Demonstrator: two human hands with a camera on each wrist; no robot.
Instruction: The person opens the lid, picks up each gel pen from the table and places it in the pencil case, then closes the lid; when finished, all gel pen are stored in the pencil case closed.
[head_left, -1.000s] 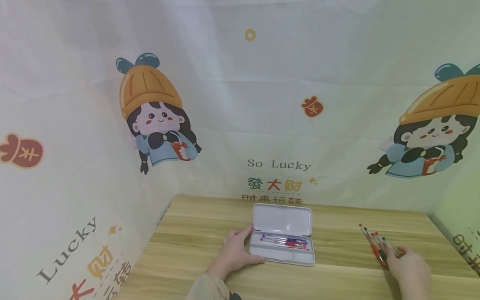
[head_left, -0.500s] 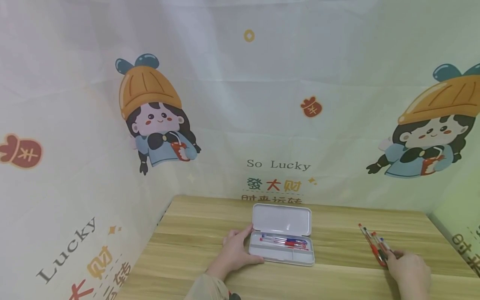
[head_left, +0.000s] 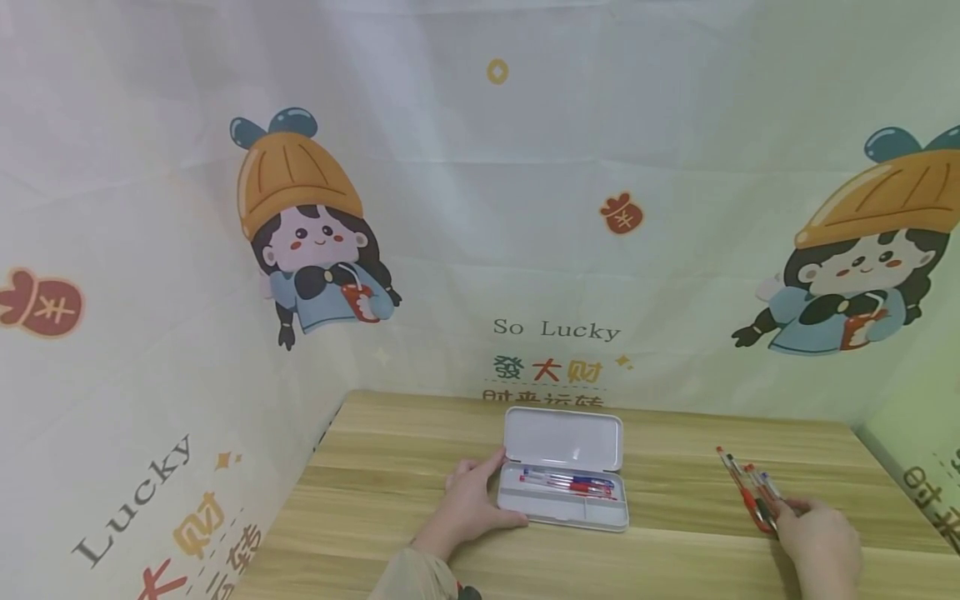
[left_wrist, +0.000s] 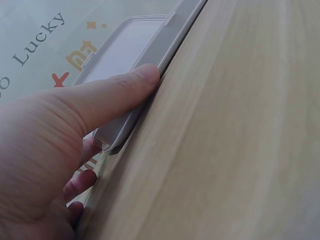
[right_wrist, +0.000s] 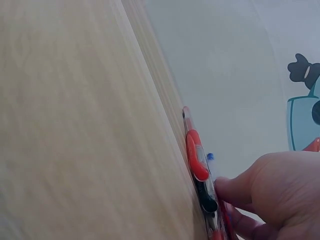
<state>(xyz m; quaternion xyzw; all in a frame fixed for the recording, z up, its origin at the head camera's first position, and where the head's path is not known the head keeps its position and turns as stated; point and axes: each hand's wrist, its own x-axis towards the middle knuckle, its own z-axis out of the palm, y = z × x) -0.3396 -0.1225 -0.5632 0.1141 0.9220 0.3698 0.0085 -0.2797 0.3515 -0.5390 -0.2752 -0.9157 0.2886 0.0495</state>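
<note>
An open pencil case [head_left: 536, 509], pale grey, lies on the table with its lid [head_left: 564, 439] tipped back. Several pens [head_left: 567, 482] with blue and red caps lie in its rear compartment. My left hand [head_left: 468, 503] grips the case's left end; in the left wrist view the thumb [left_wrist: 148, 75] lies over the front edge. To the right, a small group of pens [head_left: 751, 492] with red, black and blue parts lies on the table. My right hand [head_left: 820, 537] pinches a blue-tipped pen [right_wrist: 210, 157] at the group's right side, its lower part hidden by the fingers.
The wooden table [head_left: 675, 558] ends at a printed cloth backdrop [head_left: 450, 250] behind and to the left. Bare wood lies between the case and the loose pens.
My right hand and the blue-tipped pen have shifted very slightly left against the other pens. My left hand and the case stay in place.
</note>
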